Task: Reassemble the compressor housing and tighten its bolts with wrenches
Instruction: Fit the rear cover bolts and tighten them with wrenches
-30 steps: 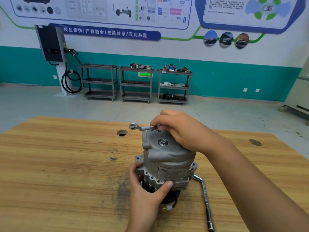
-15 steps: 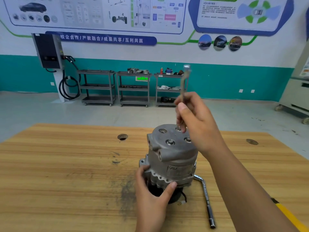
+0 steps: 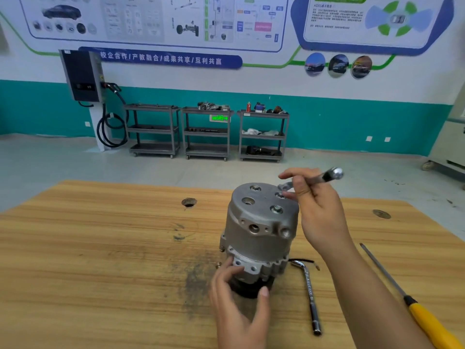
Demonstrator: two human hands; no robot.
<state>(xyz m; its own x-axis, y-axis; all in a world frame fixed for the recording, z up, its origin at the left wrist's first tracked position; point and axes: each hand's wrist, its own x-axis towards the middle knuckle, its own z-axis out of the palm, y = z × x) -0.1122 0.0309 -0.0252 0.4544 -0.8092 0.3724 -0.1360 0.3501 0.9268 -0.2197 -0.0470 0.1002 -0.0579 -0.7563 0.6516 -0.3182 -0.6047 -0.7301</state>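
On the far wall, head view: banner (image 3: pixel 161 59) is lettered 校企合作/产教融合/成果共享/互利共赢, poster (image 3: pixel 352 18) "ADAS" | compressor (image 3: pixel 259 230) is stood upright mid-table (image 3: pixel 100 248) | base is gripped by left hand (image 3: pixel 239 298) | wrench (image 3: pixel 332 173) is pinched by right hand (image 3: pixel 317 210) over a top bolt | L-shaped wrench (image 3: pixel 310 295), lettering unreadable, and screwdriver (image 3: pixel 425 318) are laid at the right.

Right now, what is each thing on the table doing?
compressor: standing upright, left hand gripping its base
wrench: tilted, pinched by right hand, lower end near a top bolt
L-shaped wrench: lying flat on table, untouched
yellow screwdriver: lying flat on table, untouched
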